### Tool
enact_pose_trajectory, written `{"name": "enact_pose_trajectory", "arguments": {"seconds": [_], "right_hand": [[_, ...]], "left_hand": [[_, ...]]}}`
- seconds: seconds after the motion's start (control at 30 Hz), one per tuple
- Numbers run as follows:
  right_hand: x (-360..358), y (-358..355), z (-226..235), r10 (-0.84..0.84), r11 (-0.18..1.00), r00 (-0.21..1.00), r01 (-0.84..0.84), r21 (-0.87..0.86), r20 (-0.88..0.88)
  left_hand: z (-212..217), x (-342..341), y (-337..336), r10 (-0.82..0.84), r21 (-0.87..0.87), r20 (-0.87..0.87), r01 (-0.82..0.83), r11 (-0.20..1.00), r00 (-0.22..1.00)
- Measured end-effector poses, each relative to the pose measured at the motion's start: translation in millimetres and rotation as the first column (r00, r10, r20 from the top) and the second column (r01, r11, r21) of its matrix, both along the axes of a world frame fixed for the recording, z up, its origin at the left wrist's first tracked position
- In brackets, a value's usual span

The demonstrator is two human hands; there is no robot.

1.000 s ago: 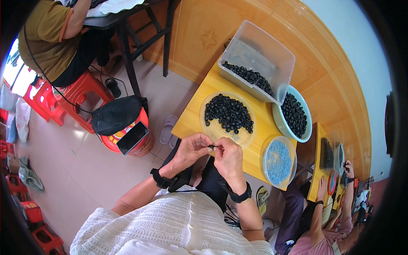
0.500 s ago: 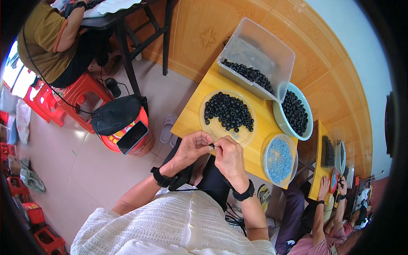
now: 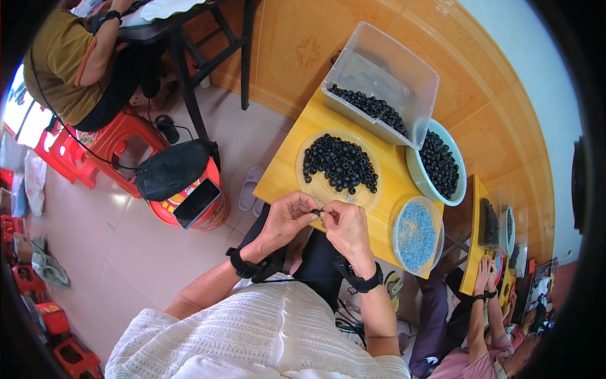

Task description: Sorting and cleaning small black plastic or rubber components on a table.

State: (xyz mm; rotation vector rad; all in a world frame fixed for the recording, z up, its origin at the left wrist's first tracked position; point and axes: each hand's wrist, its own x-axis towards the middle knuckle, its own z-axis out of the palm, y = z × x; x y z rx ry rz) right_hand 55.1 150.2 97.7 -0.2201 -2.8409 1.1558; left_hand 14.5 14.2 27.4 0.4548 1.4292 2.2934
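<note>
Over the near edge of the yellow table, my left hand (image 3: 285, 221) pinches a small black ring-shaped piece (image 3: 316, 212) between thumb and fingers. Thumb and forefinger of my right hand (image 3: 346, 228) are pressed together against the piece's right side. Anything tiny between those fingertips is too small to make out. Just beyond lies a round, shallow clear tray (image 3: 305, 188) with a heap of similar black pieces (image 3: 341, 163) and a few small pale bits at its near side. To the right, a round clear tub (image 3: 439, 243) holds many tiny light-blue pieces (image 3: 415, 235).
A clear plastic bin (image 3: 360, 47) and a pale green basin (image 3: 419, 178), both with black pieces, stand at the back of the yellow table (image 3: 278, 170). Left is a red bucket (image 3: 218, 211) bearing a phone (image 3: 197, 203) and black bag (image 3: 173, 169). Other people sit at tables far left and right.
My right fingertips have shifted slightly, so more of the black piece shows between my hands. The co-worker's hands at right have come closer together.
</note>
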Motion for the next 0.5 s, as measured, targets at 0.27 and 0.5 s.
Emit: {"name": "enact_pose_trajectory", "arguments": {"seconds": [0.27, 0.5], "right_hand": [[1.2, -10.6, -4.5, -0.026, 0.99, 0.985, 0.048, 0.131, -0.17], [7.7, -25.8, -22.6, -0.124, 0.992, 0.92, 0.122, -0.03, -0.373]], "left_hand": [[1.3, -2.0, 7.2, 0.078, -0.032, -0.043, -0.079, 0.996, 0.996], [-1.3, -4.1, 8.2, 0.131, -0.041, 0.014, -0.13, 0.991, 0.991]]}}
